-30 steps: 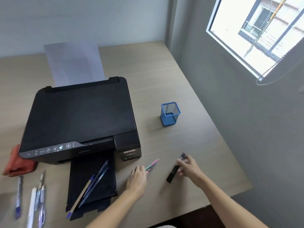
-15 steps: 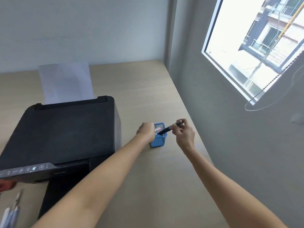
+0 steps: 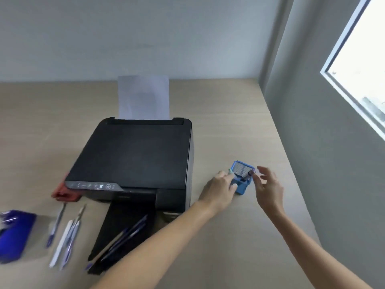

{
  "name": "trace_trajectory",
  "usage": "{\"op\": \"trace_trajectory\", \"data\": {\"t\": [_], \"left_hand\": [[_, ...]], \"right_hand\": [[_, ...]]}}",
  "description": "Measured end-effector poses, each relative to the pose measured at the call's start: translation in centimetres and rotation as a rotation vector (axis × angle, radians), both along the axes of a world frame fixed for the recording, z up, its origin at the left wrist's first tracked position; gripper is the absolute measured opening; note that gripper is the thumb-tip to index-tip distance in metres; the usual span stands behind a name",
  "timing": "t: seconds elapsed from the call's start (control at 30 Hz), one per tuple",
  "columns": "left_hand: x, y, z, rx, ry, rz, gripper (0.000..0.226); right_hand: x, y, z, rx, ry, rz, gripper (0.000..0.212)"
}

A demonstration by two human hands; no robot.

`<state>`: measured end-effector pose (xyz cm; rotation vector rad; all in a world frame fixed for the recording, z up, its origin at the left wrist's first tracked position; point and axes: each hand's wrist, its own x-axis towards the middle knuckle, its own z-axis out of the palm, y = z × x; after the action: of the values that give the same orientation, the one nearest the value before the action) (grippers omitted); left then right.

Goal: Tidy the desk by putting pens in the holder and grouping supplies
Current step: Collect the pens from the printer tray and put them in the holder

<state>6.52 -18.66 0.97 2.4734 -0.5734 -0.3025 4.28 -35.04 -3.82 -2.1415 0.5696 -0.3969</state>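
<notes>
the blue mesh holder [image 3: 241,182] stands right of the printer [image 3: 133,159]; left hand [image 3: 220,188] grips its side, right hand [image 3: 268,186] spread, empty, a dark pen [image 3: 249,176] inside. it looks light and tippy, best steadied low on its wall

Two bare forearms, left hand [image 3: 220,187], right hand [image 3: 268,187], sleeveless to the frame edge, slender fingers

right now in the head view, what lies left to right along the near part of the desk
blue packet → loose pens → printer output tray with pens on it → left hand → blue mesh pen holder → right hand
</notes>
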Motion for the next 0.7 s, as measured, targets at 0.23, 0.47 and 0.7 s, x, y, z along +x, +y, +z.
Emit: {"op": "trace_trajectory", "data": {"t": [0.23, 0.47, 0.7], "left_hand": [[-9.7, 19.0, -4.4, -0.131, 0.030, 0.274, 0.016], [-8.1, 33.9, -8.2, 0.137, 0.100, 0.522, 0.015], [-7.4, 37.3, -9.4, 0.156, 0.127, 0.241, 0.019]], "right_hand": [[-8.4, 8.6, -2.6, 0.051, 0.198, 0.172, 0.031], [-9.9, 22.1, -4.3, 0.034, 0.423, 0.517, 0.027], [-6.4, 33.3, -2.9, 0.009, 0.567, 0.478, 0.045]]}}
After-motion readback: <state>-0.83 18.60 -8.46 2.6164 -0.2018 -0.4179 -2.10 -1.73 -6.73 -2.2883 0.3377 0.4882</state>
